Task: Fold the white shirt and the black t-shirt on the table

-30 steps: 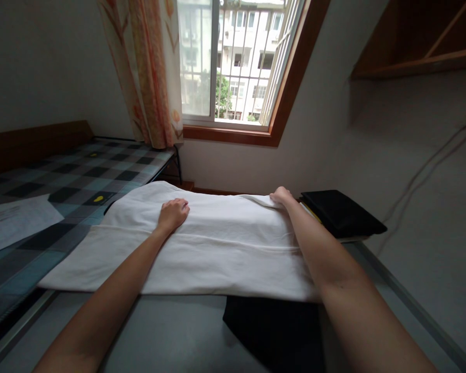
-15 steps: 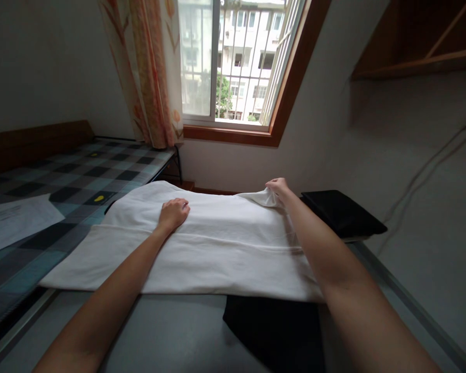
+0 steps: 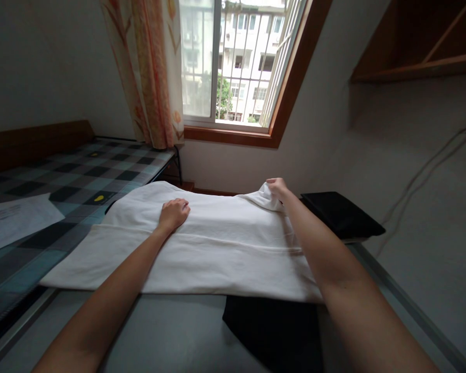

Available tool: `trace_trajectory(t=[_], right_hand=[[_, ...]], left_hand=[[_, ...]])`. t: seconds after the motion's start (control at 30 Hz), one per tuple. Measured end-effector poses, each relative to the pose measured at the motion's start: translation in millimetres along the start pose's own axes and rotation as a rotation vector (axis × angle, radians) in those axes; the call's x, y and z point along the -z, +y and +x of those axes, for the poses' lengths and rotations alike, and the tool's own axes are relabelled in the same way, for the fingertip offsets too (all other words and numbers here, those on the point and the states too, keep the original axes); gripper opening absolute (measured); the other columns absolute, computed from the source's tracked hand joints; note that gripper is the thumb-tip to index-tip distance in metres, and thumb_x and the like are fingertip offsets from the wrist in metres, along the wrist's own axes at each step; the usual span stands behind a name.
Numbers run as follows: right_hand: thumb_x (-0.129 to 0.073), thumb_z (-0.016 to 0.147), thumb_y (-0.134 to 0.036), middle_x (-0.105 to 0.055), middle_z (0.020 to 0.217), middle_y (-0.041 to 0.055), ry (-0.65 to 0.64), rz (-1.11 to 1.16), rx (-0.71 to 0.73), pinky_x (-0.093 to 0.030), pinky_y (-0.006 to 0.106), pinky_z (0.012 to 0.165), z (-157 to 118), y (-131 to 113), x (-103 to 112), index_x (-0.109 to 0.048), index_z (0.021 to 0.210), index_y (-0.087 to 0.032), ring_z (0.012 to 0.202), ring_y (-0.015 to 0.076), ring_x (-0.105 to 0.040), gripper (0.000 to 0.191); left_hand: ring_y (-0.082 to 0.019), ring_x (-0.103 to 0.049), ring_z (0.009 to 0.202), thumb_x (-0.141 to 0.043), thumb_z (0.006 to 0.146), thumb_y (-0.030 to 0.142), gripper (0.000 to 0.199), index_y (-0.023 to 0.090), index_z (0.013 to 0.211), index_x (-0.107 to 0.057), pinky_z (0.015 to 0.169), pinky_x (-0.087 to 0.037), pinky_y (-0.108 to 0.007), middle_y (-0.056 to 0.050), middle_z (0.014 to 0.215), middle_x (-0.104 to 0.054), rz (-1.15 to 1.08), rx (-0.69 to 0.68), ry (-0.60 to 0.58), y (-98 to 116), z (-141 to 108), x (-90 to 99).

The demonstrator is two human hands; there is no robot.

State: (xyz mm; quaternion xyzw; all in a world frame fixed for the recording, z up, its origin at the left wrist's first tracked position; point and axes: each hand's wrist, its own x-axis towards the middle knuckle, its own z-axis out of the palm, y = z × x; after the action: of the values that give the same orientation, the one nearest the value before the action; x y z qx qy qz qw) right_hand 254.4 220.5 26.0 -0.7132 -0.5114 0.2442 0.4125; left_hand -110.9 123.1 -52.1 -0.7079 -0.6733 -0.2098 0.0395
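A white cloth garment [image 3: 225, 259] lies spread across the grey table, its left part reaching over the edge of the checked bed. My left hand [image 3: 174, 213] rests on the cloth left of its middle, fingers curled in; whether it pinches any fabric is hidden. At the far right corner, my right hand [image 3: 278, 188] pinches the cloth and lifts it into a small bunched fold. Black fabric [image 3: 275, 331] sticks out from under the near edge of the white garment.
A black folded item [image 3: 341, 215] lies beyond my right forearm. Printed paper [image 3: 19, 220] rests on the checked bed [image 3: 112, 160] at left. Behind are a curtain [image 3: 155, 77] and a barred window; a wooden shelf [image 3: 419, 70] hangs upper right.
The fabric at my right hand has bunched up more and its fold has risen slightly. My left hand has stayed in place.
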Motion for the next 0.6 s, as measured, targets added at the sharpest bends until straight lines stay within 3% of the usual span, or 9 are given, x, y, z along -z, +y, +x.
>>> trace_trajectory(t=[0.07, 0.13, 0.2, 0.27, 0.33, 0.4, 0.47, 0.6], right_hand=[[-0.06, 0.077, -0.008, -0.071, 0.104, 0.0095, -0.012, 0.082, 0.082, -0.051, 0.022, 0.065, -5, -10, 5, -0.067, 0.117, -0.012, 0.075, 0.0139, -0.064, 0.041], [-0.059, 0.073, -0.007, -0.073, 0.098, 0.0063, -0.109, 0.171, 0.212, -0.048, 0.02, 0.062, -15, -19, 13, -0.071, 0.113, -0.015, 0.069, 0.0117, -0.062, 0.043], [-0.06, 0.068, -0.009, -0.075, 0.087, 0.0044, -0.324, 0.137, 0.305, -0.047, 0.02, 0.061, -32, -23, 24, -0.076, 0.097, -0.015, 0.065, 0.0113, -0.06, 0.034], [-0.062, 0.064, -0.01, -0.073, 0.075, 0.0029, -0.613, -0.038, 0.342, -0.047, 0.021, 0.063, -50, -21, 36, -0.079, 0.081, -0.015, 0.063, 0.0121, -0.059, 0.024], [-0.063, 0.062, -0.011, -0.073, 0.071, 0.0018, -0.917, -0.212, 0.371, -0.048, 0.022, 0.067, -67, -15, 46, -0.079, 0.075, -0.015, 0.066, 0.0137, -0.061, 0.021], [-0.063, 0.064, -0.015, -0.073, 0.074, 0.0019, -1.103, -0.324, 0.401, -0.048, 0.023, 0.071, -79, -6, 55, -0.079, 0.077, -0.016, 0.071, 0.0149, -0.063, 0.021], [-0.061, 0.069, -0.021, -0.074, 0.078, 0.0033, -1.074, -0.366, 0.425, -0.047, 0.022, 0.071, -84, 1, 62, -0.078, 0.08, -0.015, 0.074, 0.0153, -0.064, 0.021], [-0.057, 0.076, -0.023, -0.073, 0.084, 0.009, -0.582, -0.365, 0.302, -0.046, 0.022, 0.063, -83, 15, 69, -0.074, 0.088, -0.012, 0.071, 0.016, -0.065, 0.023]], left_hand=[[-0.025, -0.059, 0.112, -0.043, 0.088, 0.028, 0.032, 0.021, 0.108, -0.067, 0.096, -0.04, -0.037, -0.007, 0.121, -0.066, 0.002, -0.003, -0.002, -1, 0, -1.0], [-0.025, -0.059, 0.112, -0.044, 0.088, 0.028, 0.031, 0.021, 0.108, -0.067, 0.097, -0.039, -0.037, -0.007, 0.121, -0.066, 0.006, -0.001, -0.003, -1, 0, -1.7], [-0.025, -0.059, 0.111, -0.044, 0.088, 0.029, 0.031, 0.022, 0.108, -0.067, 0.097, -0.039, -0.036, -0.007, 0.121, -0.067, 0.01, 0.0, -0.002, -1, 0, -1.9], [-0.025, -0.06, 0.11, -0.044, 0.088, 0.029, 0.032, 0.022, 0.108, -0.067, 0.096, -0.04, -0.036, -0.007, 0.12, -0.067, 0.015, 0.002, -0.004, -1, 0, -1.5], [-0.025, -0.06, 0.11, -0.043, 0.088, 0.029, 0.032, 0.022, 0.108, -0.067, 0.095, -0.04, -0.036, -0.007, 0.12, -0.067, 0.021, 0.003, -0.008, -1, 1, -0.8], [-0.025, -0.06, 0.11, -0.043, 0.088, 0.03, 0.033, 0.021, 0.109, -0.067, 0.096, -0.04, -0.036, -0.007, 0.12, -0.067, 0.028, 0.001, -0.009, 0, 1, -0.4], [-0.026, -0.06, 0.11, -0.043, 0.088, 0.03, 0.034, 0.021, 0.109, -0.068, 0.096, -0.04, -0.037, -0.007, 0.121, -0.067, 0.031, -0.003, -0.01, -1, 1, -0.4], [-0.026, -0.06, 0.109, -0.042, 0.088, 0.03, 0.035, 0.02, 0.109, -0.068, 0.094, -0.041, -0.038, -0.008, 0.122, -0.066, 0.03, -0.01, -0.01, -2, 1, -0.6]])
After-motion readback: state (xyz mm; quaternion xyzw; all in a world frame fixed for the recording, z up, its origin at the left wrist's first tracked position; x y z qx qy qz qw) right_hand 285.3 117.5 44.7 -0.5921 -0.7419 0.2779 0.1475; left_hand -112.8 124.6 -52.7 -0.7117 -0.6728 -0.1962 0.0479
